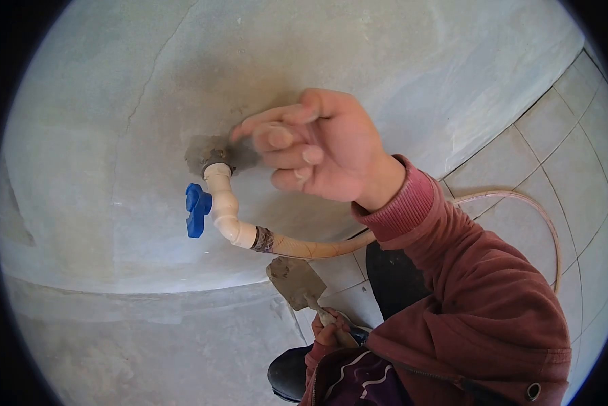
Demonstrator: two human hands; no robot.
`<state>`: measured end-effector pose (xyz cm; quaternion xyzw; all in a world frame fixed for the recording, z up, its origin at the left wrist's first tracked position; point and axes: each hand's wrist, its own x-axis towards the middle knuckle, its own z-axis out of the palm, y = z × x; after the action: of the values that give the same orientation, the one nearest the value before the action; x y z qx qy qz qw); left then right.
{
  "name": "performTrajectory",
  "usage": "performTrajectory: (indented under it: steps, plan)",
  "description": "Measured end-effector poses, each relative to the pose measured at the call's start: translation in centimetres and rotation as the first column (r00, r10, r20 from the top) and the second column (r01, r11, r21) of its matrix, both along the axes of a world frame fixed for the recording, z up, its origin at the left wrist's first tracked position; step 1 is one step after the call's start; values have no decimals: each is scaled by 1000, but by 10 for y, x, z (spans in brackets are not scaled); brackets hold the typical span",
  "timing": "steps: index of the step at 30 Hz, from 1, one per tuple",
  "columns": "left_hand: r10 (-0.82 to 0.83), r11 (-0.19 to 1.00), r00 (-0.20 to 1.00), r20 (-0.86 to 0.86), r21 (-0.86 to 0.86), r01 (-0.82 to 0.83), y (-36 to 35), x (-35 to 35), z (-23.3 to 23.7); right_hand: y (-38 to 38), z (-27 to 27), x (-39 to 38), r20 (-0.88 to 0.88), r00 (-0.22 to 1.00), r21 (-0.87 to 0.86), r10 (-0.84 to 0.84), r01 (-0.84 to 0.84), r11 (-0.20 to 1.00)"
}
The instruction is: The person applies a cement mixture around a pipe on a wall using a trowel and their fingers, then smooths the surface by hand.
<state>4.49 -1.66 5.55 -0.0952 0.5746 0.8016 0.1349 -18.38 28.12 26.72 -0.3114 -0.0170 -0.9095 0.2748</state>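
My right hand [331,145] is raised in front of the grey wall with its palm toward me. The index finger reaches out to the wet mortar [199,150] around the pipe's entry; the other fingers bend loosely, with nothing visible in them. A cream plastic pipe with a valve [224,206] comes out of that mortar and curves down, its blue handle [196,210] on the left. Low in the view, my left hand [327,329] grips a trowel [302,287] by its handle. Some mortar lies on the blade's far end.
A braided hose [310,249] runs from the pipe's end behind my right arm and loops over the tiled floor [520,183]. The curved wall [80,169] has a thin crack. A dark shoe [290,373] stands beside a cement ledge [148,345].
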Motion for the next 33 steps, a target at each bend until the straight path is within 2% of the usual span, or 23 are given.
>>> performTrajectory:
  steps: [1, 2, 3, 4, 5, 7, 8, 10, 13, 14, 16, 17, 20, 22, 23, 24, 25, 26, 28, 29, 31, 32, 33]
  plan:
    - [0, 1000, 1000, -1, 0, 0, -1, 0, 0, 1, -2, 3, -56, 991, 8, -120, 120, 993]
    - [-4, 1000, 1000, 3, -15, 4, -2, 0, -1, -5, -5, 8, -59, 991, 9, -119, 120, 993]
    - [-9, 999, 1000, 8, -31, 9, -2, 0, -2, -16, -9, 15, -156, 877, 202, -454, 479, 855]
    - [-8, 999, 1000, 8, -31, 9, -3, 1, -3, -24, -15, 19, -309, 648, 335, -696, 759, 558]
    - [-8, 1000, 1000, -17, 20, 8, -3, 1, -4, -29, -23, 19, -309, 648, 335, -697, 759, 558]
    - [-7, 997, 999, -40, 73, 10, -5, 1, -8, -33, -32, 18, -513, 590, 365, -623, 807, 464]
    - [-12, 999, 999, -35, 41, 14, -7, 1, -10, -33, -35, 17, -512, 591, 366, -623, 806, 464]
    - [-17, 1000, 1000, -22, 5, 17, -8, 3, -7, -33, -29, 16, -278, 866, 429, -415, 499, 753]
    - [-30, 998, 1000, 5, -55, 31, -10, 2, -4, -40, -23, 13, -263, 903, 404, -339, 422, 812]
    - [-28, 1000, 1000, -11, 2, 28, -9, 2, -5, -41, -23, 12, -259, 904, 403, -339, 420, 813]
    - [-22, 998, 999, -29, 62, 24, -8, 3, -5, -44, -22, 13, -122, 960, 313, -251, 277, 908]
    - [-22, 997, 999, -31, 75, 24, -8, 2, -6, -45, -24, 14, -124, 960, 315, -250, 276, 908]
    - [-15, 998, 1000, -15, 62, 16, -6, 2, -2, -44, -27, 16, -34, 993, 228, -114, 119, 966]
    - [-9, 999, 1000, 1, 38, 9, -5, 1, 1, -44, -28, 14, -186, 892, 393, -412, 452, 801]
    - [-10, 1000, 1000, 19, 6, 9, -5, 1, 2, -49, -33, 11, -187, 893, 393, -410, 450, 802]
    - [-11, 1000, 999, 37, -25, 12, -5, 1, 3, -56, -35, 9, -471, 558, 347, -683, 830, 438]
    - [-12, 1000, 999, 37, -24, 13, -3, 0, 4, -60, -37, 7, -683, 87, 156, -726, 987, -28]
    - [-8, 999, 999, 48, -31, 9, -2, 0, 6, -61, -42, 9, -682, 87, 157, -726, 987, -29]
    - [-3, 999, 998, 58, -39, 5, -2, 0, 6, -57, -36, 17, -941, -132, 39, -312, 873, -486]
    - [-11, 1000, 999, 41, -17, 12, -2, 0, 4, -57, -35, 17, -941, -131, 39, -311, 873, -486]
    - [-19, 1000, 1000, 25, 6, 19, -2, 0, 3, -61, -33, 16, -987, -156, -100, -34, 771, -628]
    - [-22, 999, 999, 42, -26, 23, -3, -1, 4, -63, -33, 16, -987, -154, -98, -35, 772, -628]
    - [-23, 998, 998, 60, -59, 26, -3, 0, 5, -65, -33, 17, -988, -145, -146, 57, 735, -662]
